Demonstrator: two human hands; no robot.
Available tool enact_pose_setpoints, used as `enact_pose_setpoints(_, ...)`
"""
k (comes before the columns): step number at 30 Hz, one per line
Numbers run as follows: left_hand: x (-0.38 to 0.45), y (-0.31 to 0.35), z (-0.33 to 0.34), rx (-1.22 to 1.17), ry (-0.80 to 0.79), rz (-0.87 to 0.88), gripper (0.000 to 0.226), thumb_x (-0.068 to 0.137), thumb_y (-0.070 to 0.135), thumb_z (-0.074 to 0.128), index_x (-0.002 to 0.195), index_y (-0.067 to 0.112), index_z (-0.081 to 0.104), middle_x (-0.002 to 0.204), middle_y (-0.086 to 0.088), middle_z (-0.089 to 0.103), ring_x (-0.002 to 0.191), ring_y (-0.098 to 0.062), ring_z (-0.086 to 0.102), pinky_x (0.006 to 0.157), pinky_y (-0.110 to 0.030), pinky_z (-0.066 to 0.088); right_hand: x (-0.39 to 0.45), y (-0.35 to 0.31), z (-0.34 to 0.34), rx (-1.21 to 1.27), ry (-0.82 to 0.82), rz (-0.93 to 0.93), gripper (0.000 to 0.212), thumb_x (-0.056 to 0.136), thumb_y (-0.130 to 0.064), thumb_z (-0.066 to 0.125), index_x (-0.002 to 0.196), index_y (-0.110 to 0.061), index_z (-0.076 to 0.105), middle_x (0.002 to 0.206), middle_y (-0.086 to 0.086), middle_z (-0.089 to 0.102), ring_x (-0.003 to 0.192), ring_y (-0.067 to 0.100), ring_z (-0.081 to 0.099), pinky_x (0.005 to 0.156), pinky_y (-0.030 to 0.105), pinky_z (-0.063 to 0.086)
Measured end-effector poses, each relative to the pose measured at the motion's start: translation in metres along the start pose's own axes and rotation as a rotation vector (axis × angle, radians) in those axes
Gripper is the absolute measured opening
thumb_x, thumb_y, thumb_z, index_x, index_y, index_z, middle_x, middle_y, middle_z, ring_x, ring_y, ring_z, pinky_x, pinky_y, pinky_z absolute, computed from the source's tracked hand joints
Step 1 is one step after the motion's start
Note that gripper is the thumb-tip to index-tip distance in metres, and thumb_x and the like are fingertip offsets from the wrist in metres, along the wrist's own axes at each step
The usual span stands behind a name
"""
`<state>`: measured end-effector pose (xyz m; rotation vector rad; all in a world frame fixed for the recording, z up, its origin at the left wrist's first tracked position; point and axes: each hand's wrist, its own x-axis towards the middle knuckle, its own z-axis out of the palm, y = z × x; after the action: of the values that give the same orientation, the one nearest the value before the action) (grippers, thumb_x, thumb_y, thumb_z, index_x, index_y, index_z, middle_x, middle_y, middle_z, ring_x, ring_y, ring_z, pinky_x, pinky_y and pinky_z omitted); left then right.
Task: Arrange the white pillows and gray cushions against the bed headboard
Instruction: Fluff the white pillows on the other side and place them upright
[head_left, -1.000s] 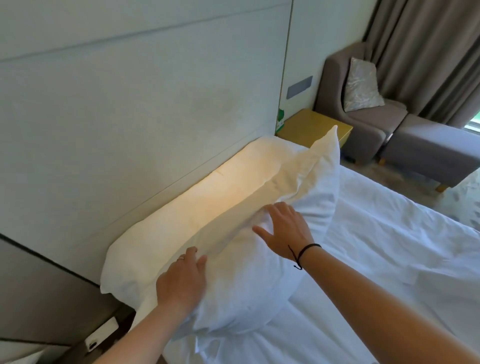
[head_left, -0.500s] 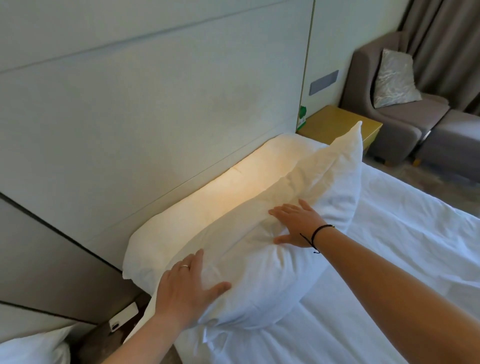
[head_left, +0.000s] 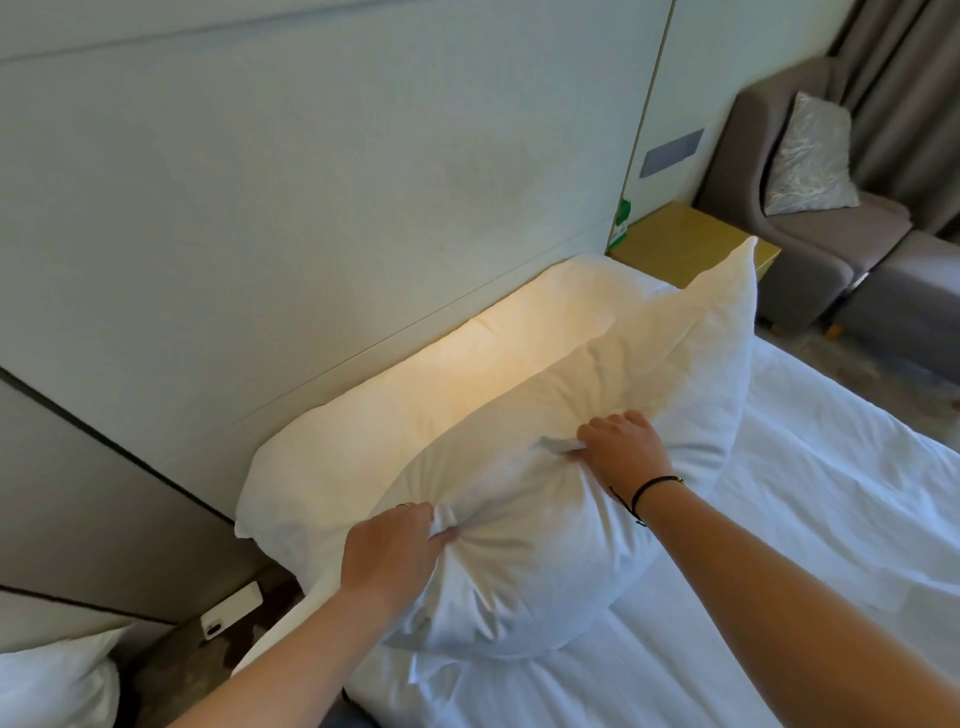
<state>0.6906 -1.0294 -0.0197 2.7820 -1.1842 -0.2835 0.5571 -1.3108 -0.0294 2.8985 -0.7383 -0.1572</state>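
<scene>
Bed (head_left: 779, 597) covered in a white sheet (head_left: 831, 493), creased, folds running across the right side. Head end butts against a pale panelled headboard (head_left: 363, 208). Two white pillows lie at the head end. Back pillow (head_left: 415, 400) lies along the headboard, touching it, warm light falling across its top. Front pillow (head_left: 545, 545) leans on the back one, lower edge on the sheet, far corner standing up in a point. Both hands grip bunched fabric on the front pillow: left hand (head_left: 389, 551) near its left end, right hand (head_left: 623, 447) at mid-face. Sheet to the right of the pillows lies bare.
</scene>
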Motion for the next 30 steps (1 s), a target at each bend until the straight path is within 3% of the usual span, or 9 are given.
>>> enact_pose_setpoints(8, 0.088, -0.059, -0.023, -0.168, 0.006, 0.06, 0.041, 0.095, 0.061, 0.029, 0.071, 0.029, 0.04, 0.073, 0.008, 0.057, 0.074, -0.02, 0.061, 0.062, -0.034, 0.042, 0.084, -0.024, -0.038, -0.053, 0.077, 0.153, 0.019, 0.097, -0.033, 0.048, 0.084, -0.021, 0.055, 0.076, -0.005, 0.062, 0.079, 0.022, 0.055, 0.066, 0.035, 0.035)
enact_pose_setpoints(13, 0.164, -0.09, -0.066, -0.171, 0.068, 0.136, 0.039, 0.096, 0.061, 0.027, 0.085, 0.03, 0.047, 0.083, 0.006, 0.064, 0.079, -0.021, 0.062, 0.063, -0.033, 0.041, 0.18, -0.025, -0.097, 0.082, 0.141, 0.227, 0.027, 0.097, -0.039, 0.047, 0.075, -0.023, 0.046, 0.062, -0.01, 0.039, 0.065, 0.018, 0.043, 0.052, 0.03, 0.029)
enact_pose_setpoints(17, 0.219, -0.102, -0.107, -0.216, 0.134, 0.224, 0.035, 0.096, 0.058, 0.031, 0.097, 0.031, 0.053, 0.087, 0.006, 0.066, 0.079, -0.021, 0.064, 0.062, -0.031, 0.04, 0.235, -0.016, -0.141, 0.135, 0.196, 0.31, 0.034, 0.097, -0.037, 0.048, 0.067, -0.023, 0.04, 0.06, -0.009, 0.043, 0.053, 0.018, 0.043, 0.048, 0.029, 0.027)
enact_pose_setpoints(20, 0.264, -0.113, -0.142, -0.307, 0.302, 0.281, 0.029, 0.095, 0.056, 0.038, 0.077, 0.033, 0.042, 0.06, 0.012, 0.048, 0.052, -0.017, 0.049, 0.049, -0.026, 0.027, 0.282, -0.008, -0.18, 0.133, 0.302, 0.323, 0.031, 0.098, -0.036, 0.049, 0.073, -0.017, 0.049, 0.064, -0.001, 0.051, 0.058, 0.025, 0.05, 0.054, 0.037, 0.042)
enact_pose_setpoints(22, 0.298, -0.126, -0.158, -0.294, 0.424, 0.292, 0.033, 0.093, 0.055, 0.041, 0.07, 0.033, 0.031, 0.051, 0.01, 0.038, 0.045, -0.019, 0.038, 0.047, -0.025, 0.023, 0.321, -0.008, -0.199, 0.171, 0.374, 0.317, 0.028, 0.098, -0.032, 0.05, 0.076, -0.014, 0.05, 0.068, 0.003, 0.053, 0.065, 0.03, 0.052, 0.059, 0.041, 0.046)
enact_pose_setpoints(24, 0.337, -0.139, -0.165, -0.274, 0.473, 0.274, 0.036, 0.092, 0.059, 0.039, 0.069, 0.032, 0.033, 0.053, 0.006, 0.05, 0.045, -0.025, 0.044, 0.048, -0.027, 0.025, 0.364, -0.012, -0.205, 0.264, 0.406, 0.31, 0.022, 0.097, -0.028, 0.052, 0.08, -0.013, 0.05, 0.077, 0.005, 0.052, 0.077, 0.033, 0.054, 0.066, 0.044, 0.046)
enact_pose_setpoints(26, 0.373, -0.152, -0.162, -0.25, 0.377, 0.208, 0.038, 0.091, 0.067, 0.033, 0.082, 0.032, 0.046, 0.07, 0.004, 0.063, 0.061, -0.028, 0.06, 0.053, -0.03, 0.032, 0.402, -0.024, -0.196, 0.389, 0.331, 0.363, 0.021, 0.096, -0.033, 0.055, 0.104, -0.015, 0.058, 0.111, 0.01, 0.056, 0.108, 0.035, 0.05, 0.089, 0.049, 0.044)
enact_pose_setpoints(28, 0.398, -0.167, -0.14, -0.23, 0.19, 0.16, 0.044, 0.088, 0.07, 0.037, 0.118, 0.039, 0.047, 0.105, 0.003, 0.069, 0.093, -0.028, 0.067, 0.066, -0.034, 0.043, 0.421, -0.053, -0.17, 0.552, 0.077, 0.55, 0.066, 0.091, -0.053, 0.058, 0.146, -0.027, 0.035, 0.157, 0.013, 0.02, 0.142, 0.039, 0.023, 0.112, 0.051, 0.028)
enact_pose_setpoints(30, 0.4, -0.181, -0.111, -0.228, -0.051, 0.116, 0.075, 0.08, 0.077, 0.043, 0.143, 0.04, 0.025, 0.131, 0.003, 0.06, 0.115, -0.025, 0.061, 0.085, -0.039, 0.049, 0.418, -0.101, -0.125, 0.751, -0.156, 0.645, 0.101, 0.08, -0.068, 0.062, 0.155, -0.036, 0.001, 0.163, 0.01, -0.015, 0.148, 0.04, 0.0, 0.117, 0.054, 0.018)
